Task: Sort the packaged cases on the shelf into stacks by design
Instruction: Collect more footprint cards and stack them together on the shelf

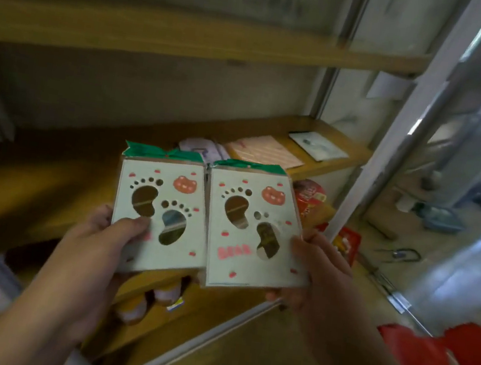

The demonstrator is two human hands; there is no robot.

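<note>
We stand before a wooden shelf (326, 132) with several boards. On its middle board, at the back, lie a pink striped case (263, 151) and, well to its right, a clear packaged case (318, 146). In front of the shelf we hold two packaged cases of the same footprint-and-bear design, side by side with edges touching. Our left hand (101, 243) grips the left bear case (160, 214), thumb on its front. Our right hand (319, 274) grips the right bear case (254, 230) at its lower right edge.
</note>
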